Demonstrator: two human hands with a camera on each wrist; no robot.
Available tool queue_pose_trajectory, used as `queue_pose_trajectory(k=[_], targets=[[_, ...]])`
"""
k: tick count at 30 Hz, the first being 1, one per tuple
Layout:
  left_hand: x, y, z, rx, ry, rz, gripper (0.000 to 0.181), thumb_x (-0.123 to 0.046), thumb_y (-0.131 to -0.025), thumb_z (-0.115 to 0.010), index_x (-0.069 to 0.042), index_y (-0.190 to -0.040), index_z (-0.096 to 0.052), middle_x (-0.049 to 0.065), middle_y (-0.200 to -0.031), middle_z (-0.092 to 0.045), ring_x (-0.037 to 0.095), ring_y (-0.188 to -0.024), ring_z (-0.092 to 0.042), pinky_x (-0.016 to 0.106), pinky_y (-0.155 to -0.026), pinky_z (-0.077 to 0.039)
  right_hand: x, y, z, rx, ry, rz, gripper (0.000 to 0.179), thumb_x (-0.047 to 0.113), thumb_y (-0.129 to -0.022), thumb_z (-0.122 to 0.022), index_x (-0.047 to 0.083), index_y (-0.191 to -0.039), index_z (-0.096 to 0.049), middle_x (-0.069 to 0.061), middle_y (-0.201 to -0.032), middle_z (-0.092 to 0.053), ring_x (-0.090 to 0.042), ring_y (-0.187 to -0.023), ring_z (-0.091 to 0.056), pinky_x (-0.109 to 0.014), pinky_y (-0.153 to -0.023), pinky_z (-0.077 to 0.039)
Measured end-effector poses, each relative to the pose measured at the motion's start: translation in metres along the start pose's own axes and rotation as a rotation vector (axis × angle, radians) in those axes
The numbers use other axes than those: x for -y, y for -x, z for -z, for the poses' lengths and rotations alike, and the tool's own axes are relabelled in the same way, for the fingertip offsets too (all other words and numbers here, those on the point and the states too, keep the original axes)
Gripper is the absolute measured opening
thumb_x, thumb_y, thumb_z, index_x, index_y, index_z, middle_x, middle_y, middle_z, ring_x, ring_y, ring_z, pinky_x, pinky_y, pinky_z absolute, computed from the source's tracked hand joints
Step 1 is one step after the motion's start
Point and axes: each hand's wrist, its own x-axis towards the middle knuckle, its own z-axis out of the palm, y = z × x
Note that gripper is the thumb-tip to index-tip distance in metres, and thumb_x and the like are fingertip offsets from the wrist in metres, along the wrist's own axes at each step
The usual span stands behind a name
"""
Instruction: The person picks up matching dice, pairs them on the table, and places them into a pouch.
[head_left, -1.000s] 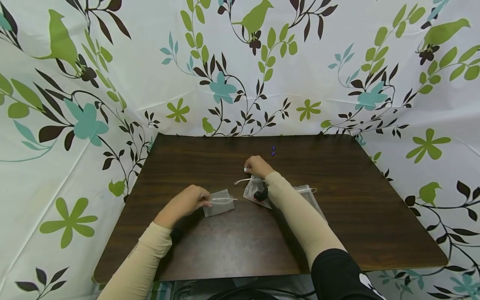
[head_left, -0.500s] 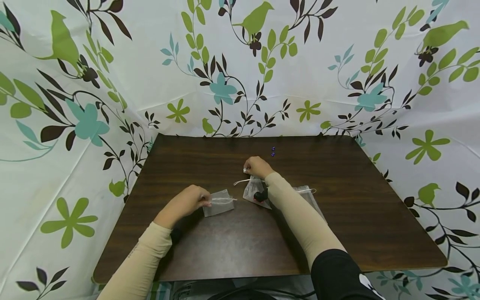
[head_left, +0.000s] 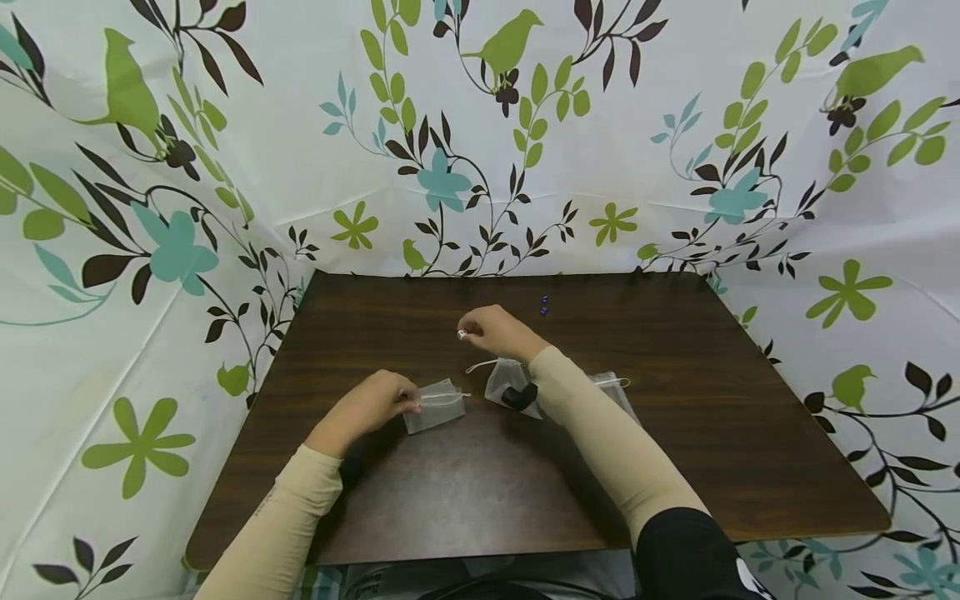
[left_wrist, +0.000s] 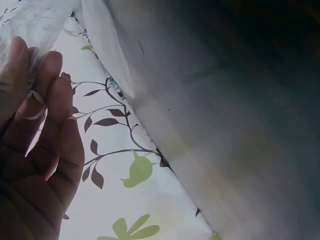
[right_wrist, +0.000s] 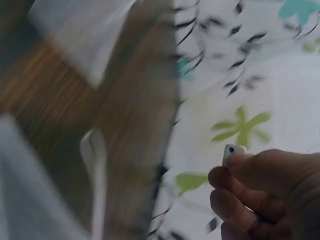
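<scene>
My left hand (head_left: 372, 406) pinches the edge of a sheer white drawstring pouch (head_left: 438, 408) lying on the table; in the left wrist view, its thin fabric (left_wrist: 42, 20) shows between thumb and fingers. My right hand (head_left: 501, 332) is raised over the table, holding a small white die (right_wrist: 231, 152) between thumb and fingertips. A blue pip shows on one face of it in the right wrist view. Below the right wrist lies a second sheer pouch (head_left: 498, 382), its white cord loop to the left. Past the right forearm lies a third pouch (head_left: 617, 392), partly hidden by the sleeve.
Two small dark blue dice (head_left: 544, 305) sit near the back of the brown table (head_left: 720, 433). A black object (head_left: 519, 397) by the right sleeve covers part of the middle pouch. Patterned cloth (head_left: 480, 150) hangs behind and beside the table.
My right hand has moved left, away from the middle pouch, with the white die still pinched in it. The left hand stays at its pouch.
</scene>
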Motion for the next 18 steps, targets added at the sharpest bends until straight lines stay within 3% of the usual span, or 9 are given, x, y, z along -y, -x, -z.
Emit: queue_pose_trajectory(k=[4, 8, 18], targets=[[-0.001, -0.001, 0.001, 0.001, 0.005, -0.007, 0.007, -0.016, -0.084, -0.073, -0.016, -0.076, -0.072, -0.010, -0.074, -0.068, 0.000, -0.067, -0.059, 0.021, -0.060, -0.048, 0.029, 0.009, 0.007, 0.035, 0.028, 0.109, 0.014, 0.010, -0.094, -0.062, 0.008, -0.106, -0.069, -0.002, -0.097, -0.069, -0.009, -0.080, -0.062, -0.023, -0.073, -0.050], [0.000, -0.003, 0.000, -0.004, 0.011, -0.010, 0.005, -0.016, -0.084, -0.073, -0.017, -0.079, -0.072, -0.010, -0.075, -0.068, 0.000, -0.067, -0.060, 0.020, -0.060, -0.049, 0.048, 0.017, 0.009, 0.113, 0.055, 0.168, 0.014, 0.012, -0.094, -0.062, 0.011, -0.107, -0.069, 0.002, -0.099, -0.067, -0.006, -0.080, -0.059, -0.021, -0.073, -0.049], [-0.001, -0.007, 0.000, -0.065, -0.026, -0.074, 0.007, -0.020, -0.082, -0.075, -0.013, -0.081, -0.074, -0.009, -0.076, -0.069, 0.004, -0.070, -0.061, 0.023, -0.062, -0.051, 0.067, 0.023, -0.001, 0.231, 0.152, 0.246, 0.010, 0.016, -0.094, -0.064, 0.013, -0.102, -0.069, 0.003, -0.104, -0.064, -0.008, -0.093, -0.059, -0.021, -0.082, -0.048]])
